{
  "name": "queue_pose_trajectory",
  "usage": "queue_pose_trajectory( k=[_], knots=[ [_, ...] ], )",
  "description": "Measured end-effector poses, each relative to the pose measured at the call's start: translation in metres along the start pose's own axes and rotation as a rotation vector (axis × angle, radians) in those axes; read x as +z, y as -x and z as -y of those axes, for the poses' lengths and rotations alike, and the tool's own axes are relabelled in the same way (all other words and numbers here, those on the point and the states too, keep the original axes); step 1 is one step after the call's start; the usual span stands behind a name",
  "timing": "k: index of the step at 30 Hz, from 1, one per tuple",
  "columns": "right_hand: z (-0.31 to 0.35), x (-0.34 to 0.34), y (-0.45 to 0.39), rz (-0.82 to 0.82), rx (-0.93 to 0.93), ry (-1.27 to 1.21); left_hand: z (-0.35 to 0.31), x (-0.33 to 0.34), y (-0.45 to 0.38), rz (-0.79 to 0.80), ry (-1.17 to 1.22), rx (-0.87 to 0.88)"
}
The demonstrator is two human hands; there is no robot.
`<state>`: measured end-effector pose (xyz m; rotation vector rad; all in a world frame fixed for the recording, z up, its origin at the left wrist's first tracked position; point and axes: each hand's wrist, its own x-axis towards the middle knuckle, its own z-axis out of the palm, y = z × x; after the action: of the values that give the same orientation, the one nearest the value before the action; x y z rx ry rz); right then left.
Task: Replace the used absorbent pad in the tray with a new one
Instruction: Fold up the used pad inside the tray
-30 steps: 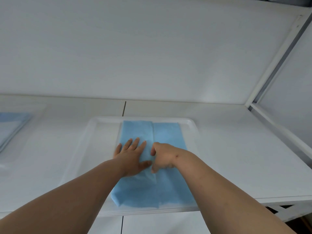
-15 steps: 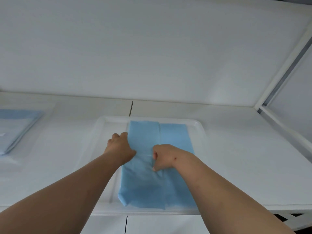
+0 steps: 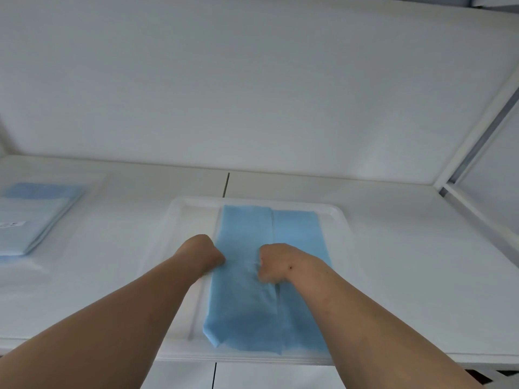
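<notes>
A folded blue absorbent pad (image 3: 247, 237) lies lengthwise in a shallow white tray (image 3: 185, 220) on the white bench. My left hand (image 3: 200, 252) grips the pad's left edge with curled fingers. My right hand (image 3: 273, 261) pinches the pad at its middle fold, where the fabric puckers. The fingertips of both hands are hidden under the knuckles.
A stack of blue pads in a clear wrapper (image 3: 31, 217) lies on the bench at the far left. A white back wall rises behind the tray. A white frame post (image 3: 477, 130) and rail bound the right side. The bench's front edge runs just below the tray.
My left hand went from lying flat on the pad to curling round its left edge and slid left. My right hand kept its pinch at the middle fold.
</notes>
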<state>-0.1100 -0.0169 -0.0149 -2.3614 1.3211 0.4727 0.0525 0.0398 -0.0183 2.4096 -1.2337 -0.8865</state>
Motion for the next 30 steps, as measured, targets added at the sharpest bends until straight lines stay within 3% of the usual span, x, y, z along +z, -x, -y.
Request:
queue_pose_trajectory(
  k=[7, 12, 18, 26, 30],
  knots=[
    [-0.008, -0.010, 0.006, -0.078, -0.001, -0.106, -0.008, -0.007, 0.002, 0.060, 0.313, -0.012],
    [-0.018, -0.025, 0.014, -0.204, 0.037, -0.617, -0.040, -0.020, 0.013, 0.091, 0.435, 0.067],
    [-0.035, -0.041, 0.020, -0.163, 0.107, -1.107, -0.088, -0.019, 0.037, 0.146, 0.430, 0.175],
    [-0.084, -0.043, 0.035, -0.127, 0.189, -1.355, -0.138, 0.023, 0.051, 0.292, 0.412, 0.296],
    [-0.105, -0.029, 0.037, -0.117, 0.301, -1.258, -0.136, 0.048, 0.048, 0.309, 0.302, 0.349]
  ],
)
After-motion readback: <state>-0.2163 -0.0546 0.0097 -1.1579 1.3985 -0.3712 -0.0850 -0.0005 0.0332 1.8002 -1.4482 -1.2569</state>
